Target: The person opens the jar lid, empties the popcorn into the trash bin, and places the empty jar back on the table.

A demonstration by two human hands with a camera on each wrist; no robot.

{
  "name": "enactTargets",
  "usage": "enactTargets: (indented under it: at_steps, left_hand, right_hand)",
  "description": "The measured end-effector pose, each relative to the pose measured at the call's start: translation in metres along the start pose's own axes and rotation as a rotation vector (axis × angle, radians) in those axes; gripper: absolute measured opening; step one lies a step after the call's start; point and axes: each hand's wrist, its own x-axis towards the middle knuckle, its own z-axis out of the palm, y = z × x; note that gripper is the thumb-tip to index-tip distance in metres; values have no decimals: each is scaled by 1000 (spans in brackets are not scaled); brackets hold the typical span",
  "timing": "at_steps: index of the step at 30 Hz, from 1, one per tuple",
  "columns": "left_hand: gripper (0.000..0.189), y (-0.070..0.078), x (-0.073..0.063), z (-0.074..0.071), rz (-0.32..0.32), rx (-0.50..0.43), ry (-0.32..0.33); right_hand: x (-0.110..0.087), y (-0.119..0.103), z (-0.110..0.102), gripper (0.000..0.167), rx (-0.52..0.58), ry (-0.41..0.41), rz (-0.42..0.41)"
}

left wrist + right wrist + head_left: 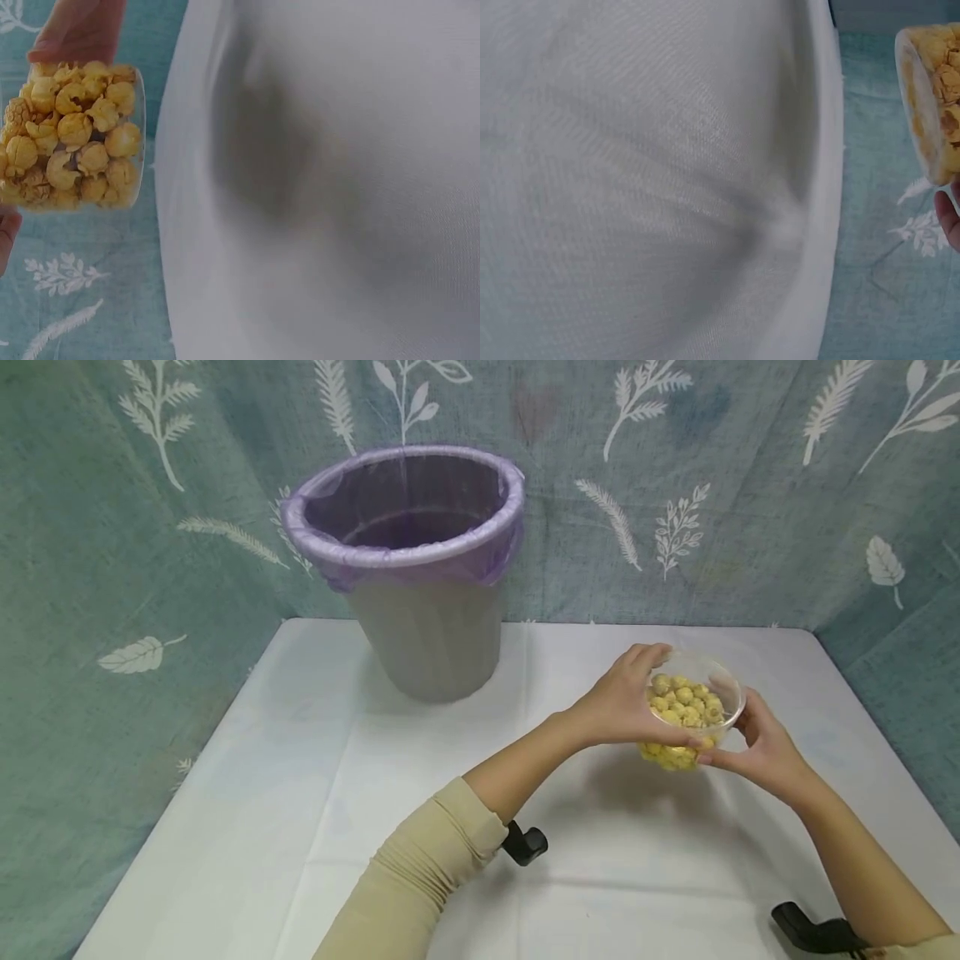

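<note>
While the left hand (pixel 624 703) and right hand (pixel 771 752) grip a clear tub (pixel 696 666) between them, yellow popcorn (pixel 686 702) shows inside. A grey bin (pixel 435 631) stands farther left.

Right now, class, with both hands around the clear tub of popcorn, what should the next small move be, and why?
Probably lower the tub gently onto the white cloth, keeping its rim up. The left hand and right hand grip opposite sides, it appears raised above the cloth, and its top looks open over the popcorn, so tilting might spill some.
</note>
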Motion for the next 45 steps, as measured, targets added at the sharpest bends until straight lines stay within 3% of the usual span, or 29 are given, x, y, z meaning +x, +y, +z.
enactTargets:
  at_steps: [6,11,18,22,30,33,38,45]
  left_hand:
    - [101,2,-6,-12,9,-118,73]
    - [104,5,-13,-25,3,-199,103]
    - [96,1,-25,-32,7,-415,174]
    - [92,-5,-31,-34,21,-520,209]
    - [95,-15,-48,-40,40,-617,199]
    - [96,-18,-56,-46,17,-595,175]
    - [103,-21,-72,-65,-56,-421,103]
    - [114,-21,-89,-84,-38,-313,34]
  right_hand:
    - [1,-1,2,97,6,-11,2]
    - [2,-1,2,98,79,-40,-34]
    - [5,-9,4,97,399,-94,-111]
    - [8,-16,8,98,550,-103,-106]
    - [12,-25,21,101,522,-42,-109]
    - [14,-26,26,100,526,-27,-140]
    - [18,-30,33,101,545,-52,-211]
    - [18,-37,42,106,509,-105,-192]
